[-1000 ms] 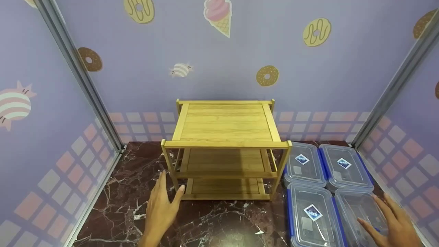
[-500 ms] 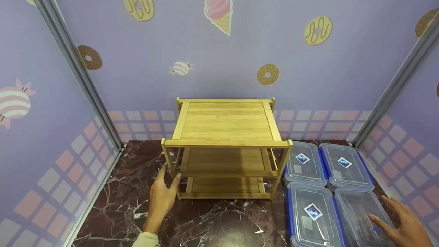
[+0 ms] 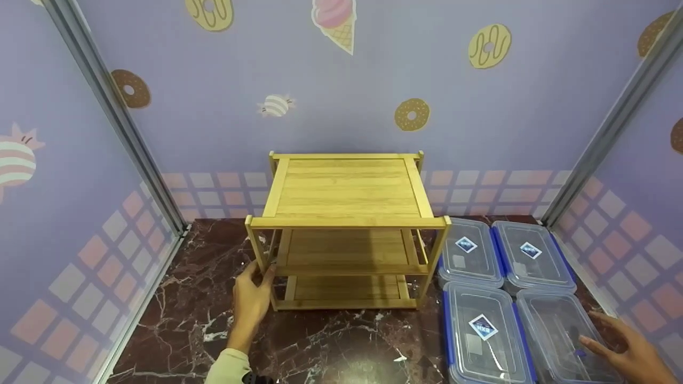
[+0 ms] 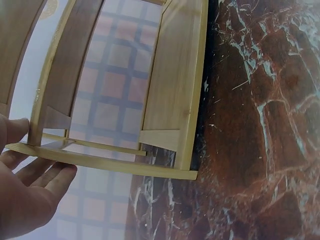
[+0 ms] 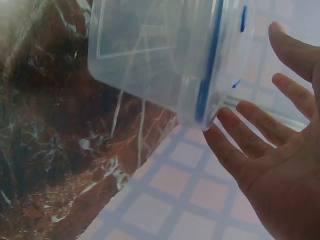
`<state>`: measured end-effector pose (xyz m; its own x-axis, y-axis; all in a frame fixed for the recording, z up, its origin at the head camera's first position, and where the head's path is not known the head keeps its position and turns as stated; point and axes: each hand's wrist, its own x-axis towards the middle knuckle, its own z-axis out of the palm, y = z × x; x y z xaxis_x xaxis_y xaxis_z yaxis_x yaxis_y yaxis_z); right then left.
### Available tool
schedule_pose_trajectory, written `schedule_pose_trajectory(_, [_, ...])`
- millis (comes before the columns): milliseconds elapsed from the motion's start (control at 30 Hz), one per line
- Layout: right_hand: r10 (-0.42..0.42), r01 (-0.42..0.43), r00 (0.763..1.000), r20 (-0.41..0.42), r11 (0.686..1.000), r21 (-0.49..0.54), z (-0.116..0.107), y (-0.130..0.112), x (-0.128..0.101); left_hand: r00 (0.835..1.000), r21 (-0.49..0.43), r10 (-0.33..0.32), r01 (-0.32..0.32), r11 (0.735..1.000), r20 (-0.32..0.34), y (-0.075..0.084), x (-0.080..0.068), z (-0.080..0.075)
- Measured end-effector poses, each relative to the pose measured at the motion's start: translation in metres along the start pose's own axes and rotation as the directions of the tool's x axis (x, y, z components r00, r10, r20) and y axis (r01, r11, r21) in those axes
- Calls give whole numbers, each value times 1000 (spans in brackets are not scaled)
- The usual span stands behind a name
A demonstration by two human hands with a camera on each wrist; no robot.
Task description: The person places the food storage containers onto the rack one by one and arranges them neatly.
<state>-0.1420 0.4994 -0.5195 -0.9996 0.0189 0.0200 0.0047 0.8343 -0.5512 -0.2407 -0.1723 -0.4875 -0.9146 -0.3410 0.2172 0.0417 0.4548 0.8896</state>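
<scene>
A three-tier bamboo shelf (image 3: 347, 186) stands upright against the back wall. My left hand (image 3: 249, 297) holds its front left leg (image 4: 110, 163) at the height of the middle tier. In the left wrist view the thumb lies on one side of the leg and the curled fingers on the other. My right hand (image 3: 635, 349) hovers over the right edge of the nearest right clear plastic box (image 3: 557, 330), fingers spread and holding nothing. Seen from the right wrist, the fingertips overlap the rim of that box's lid.
Right of the shelf, more lidded clear boxes with blue clips, such as the front left one (image 3: 483, 346), sit close together in two rows. Dark red marbled table (image 3: 331, 346) lies under everything. Patterned walls (image 3: 352, 106) enclose the left, back and right.
My left hand has moved up and forward to the shelf's front left leg and taken hold of it. The right hand has shifted slightly right over the box. The shelf and boxes stay put.
</scene>
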Motion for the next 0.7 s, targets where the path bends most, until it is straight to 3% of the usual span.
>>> schedule_pose_trajectory(167, [27,-29,999,34,997,65,2,10,6,999,-22,-18,18,1000,-26,0,2,0])
schedule_pose_trajectory(400, [58,-70,992,113,992,106,4,20,13,998,-102,-56,60,993,44,-2,3,-1])
schedule_pose_trajectory(567, [160,-190,964,212,973,129,3,25,17,996,-116,-67,74,990,62,-5,3,-1])
schedule_pose_trajectory(700, [217,-281,935,281,936,213,2,29,17,996,-113,-62,68,991,58,-5,2,-2])
